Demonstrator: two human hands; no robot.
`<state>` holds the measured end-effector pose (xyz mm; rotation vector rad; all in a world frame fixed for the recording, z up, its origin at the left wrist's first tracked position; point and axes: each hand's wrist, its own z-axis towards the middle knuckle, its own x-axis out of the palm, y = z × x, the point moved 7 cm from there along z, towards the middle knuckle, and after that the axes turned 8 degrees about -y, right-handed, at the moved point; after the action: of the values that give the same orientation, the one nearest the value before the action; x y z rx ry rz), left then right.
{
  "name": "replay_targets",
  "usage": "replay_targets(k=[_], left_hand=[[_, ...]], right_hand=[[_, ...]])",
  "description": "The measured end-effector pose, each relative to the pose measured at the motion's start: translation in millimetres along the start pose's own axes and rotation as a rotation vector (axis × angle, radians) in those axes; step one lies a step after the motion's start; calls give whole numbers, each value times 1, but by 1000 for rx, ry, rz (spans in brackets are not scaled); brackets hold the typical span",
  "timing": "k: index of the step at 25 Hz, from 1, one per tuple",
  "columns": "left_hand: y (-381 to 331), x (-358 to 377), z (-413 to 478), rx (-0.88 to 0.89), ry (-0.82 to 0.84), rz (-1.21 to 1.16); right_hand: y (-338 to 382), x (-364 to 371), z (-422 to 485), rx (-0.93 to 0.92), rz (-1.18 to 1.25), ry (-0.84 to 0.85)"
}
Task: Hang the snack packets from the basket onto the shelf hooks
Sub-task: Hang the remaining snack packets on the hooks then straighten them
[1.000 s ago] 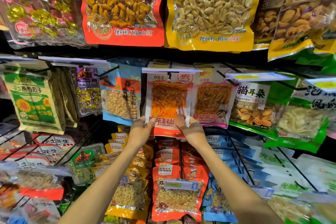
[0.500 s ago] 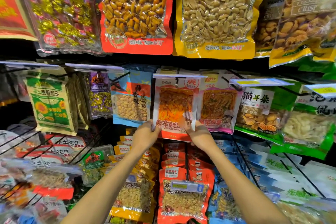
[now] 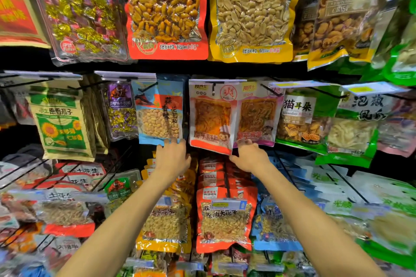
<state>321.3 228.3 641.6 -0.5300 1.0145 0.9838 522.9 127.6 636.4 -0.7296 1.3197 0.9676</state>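
Observation:
An orange-red snack packet (image 3: 211,119) hangs on a shelf hook (image 3: 213,89) in the middle row, under a clear price strip. My left hand (image 3: 173,157) is just below and left of it, fingers spread and relaxed, holding nothing, fingertips near the bottom edge of the blue peanut packet (image 3: 159,117). My right hand (image 3: 249,156) sits under the packet's lower right corner, its fingertips at the bottom edge of the pink packet (image 3: 257,117) beside it, with nothing gripped. The basket is out of view.
Rows of hanging packets fill the shelf: large peanut bags (image 3: 252,11) above, green packets (image 3: 351,128) to the right, a sunflower-seed bag (image 3: 59,123) to the left. Lower hooks hold red peanut packets (image 3: 225,216) and blue packets between my forearms.
Both hands have come off the orange-red packet and dropped slightly below it; the left hand moved left. The packet now hangs free on its hook. The camera tilted upward.

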Motion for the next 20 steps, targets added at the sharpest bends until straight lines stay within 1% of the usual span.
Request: replay_targets(k=[4,10,17,20], left_hand=[[-5,-8,-11,34,80,10],[-21,-29,-25,96,85,37],[-70,-52,-20,181,60,-9],[-91,-62,-10,209,48,-28]], right_hand=[[-1,-17,-18,-16,-96,-74],[-7,-33,-45,-20,-133,-141],[-44,-55,-58,11,-151,-124],[-61,-67,-55,17,-197,-113]])
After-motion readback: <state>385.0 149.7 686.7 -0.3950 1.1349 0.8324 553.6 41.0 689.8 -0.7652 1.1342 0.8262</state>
